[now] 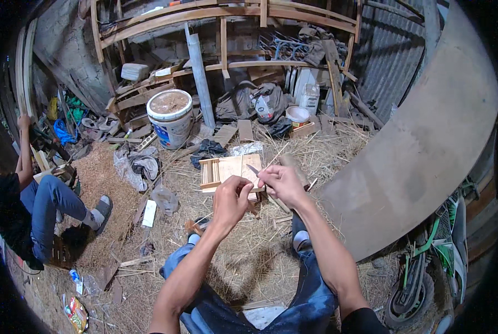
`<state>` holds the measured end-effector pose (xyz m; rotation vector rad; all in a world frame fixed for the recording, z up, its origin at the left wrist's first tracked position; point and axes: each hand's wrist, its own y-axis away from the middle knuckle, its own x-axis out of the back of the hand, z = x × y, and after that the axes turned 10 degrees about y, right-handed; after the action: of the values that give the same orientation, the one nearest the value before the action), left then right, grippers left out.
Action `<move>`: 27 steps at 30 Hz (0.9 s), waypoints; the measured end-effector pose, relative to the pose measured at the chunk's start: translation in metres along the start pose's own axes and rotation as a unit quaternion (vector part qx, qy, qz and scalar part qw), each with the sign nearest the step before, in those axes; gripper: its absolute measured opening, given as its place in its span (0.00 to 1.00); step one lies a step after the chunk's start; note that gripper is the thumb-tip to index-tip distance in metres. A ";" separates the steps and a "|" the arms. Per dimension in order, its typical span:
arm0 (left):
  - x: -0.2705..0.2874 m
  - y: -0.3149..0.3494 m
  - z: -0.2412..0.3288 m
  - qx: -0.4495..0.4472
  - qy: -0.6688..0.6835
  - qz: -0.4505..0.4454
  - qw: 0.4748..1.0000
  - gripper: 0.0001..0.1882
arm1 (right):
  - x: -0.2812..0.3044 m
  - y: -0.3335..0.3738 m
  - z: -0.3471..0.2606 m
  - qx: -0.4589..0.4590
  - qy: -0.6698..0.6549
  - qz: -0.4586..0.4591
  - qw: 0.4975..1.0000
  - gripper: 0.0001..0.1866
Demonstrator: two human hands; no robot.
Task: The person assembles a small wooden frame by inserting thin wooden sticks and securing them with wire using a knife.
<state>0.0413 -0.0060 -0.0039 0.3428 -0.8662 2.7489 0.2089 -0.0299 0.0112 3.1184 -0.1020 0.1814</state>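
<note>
Plainly, the legs in blue jeans (pixel 310 281) frame the lower centre of the picture, with a straw-strewn floor (pixel 254 245) between them. Past the knees, at mid-frame, the left hand (pixel 230 201) is curled, thumb and forefinger brought close; the view is too small to tell whether they pinch a thin strip. To its right and slightly higher, the right hand (pixel 283 182) is closed around the handle of a knife (pixel 253 170). The blade sticks out from the right hand toward the upper left of the frame, its long axis slanting, so its tip sits above and to the right of the left hand's fingers, apart from them. Behind both hands lies a pale wooden board (pixel 230 166), with a row of slats (pixel 209 172) at its left end; the left hand is the nearer to these, the right hand being off toward the board's right end.

Farther off, a white bucket (pixel 172 129) stands upper left of centre and a small tub (pixel 298 116) upper right. A seated co-worker (pixel 51 206) is at the left edge, a large curved sheet (pixel 413 139) fills the right, and a wooden frame (pixel 226 17) spans the top.
</note>
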 end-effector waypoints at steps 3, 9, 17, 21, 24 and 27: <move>0.006 0.003 0.002 0.021 0.012 -0.014 1.000 0.06 | 0.015 -0.006 -0.008 0.011 -0.002 0.075 0.997 0.08; 0.010 0.004 0.001 0.037 -0.006 -0.011 0.999 0.06 | 0.013 0.005 -0.010 -0.001 -0.028 0.005 1.000 0.08; 0.018 0.005 0.006 0.087 0.018 -0.048 0.995 0.07 | 0.036 -0.006 -0.003 0.048 -0.064 0.078 0.994 0.07; 0.016 0.004 0.004 0.080 0.029 -0.047 0.995 0.08 | 0.036 -0.006 -0.003 0.068 -0.075 0.059 0.993 0.05; 0.012 0.003 0.002 0.093 0.046 -0.044 0.994 0.08 | 0.011 0.001 0.000 0.037 -0.004 0.021 0.999 0.05; 0.011 0.002 0.003 0.122 0.049 -0.046 0.990 0.08 | -0.003 -0.002 0.005 0.026 -0.045 -0.021 0.998 0.06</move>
<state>0.0309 -0.0077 0.0012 0.2810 -0.4770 2.7621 0.2071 -0.0280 0.0059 3.1770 -0.0341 0.0436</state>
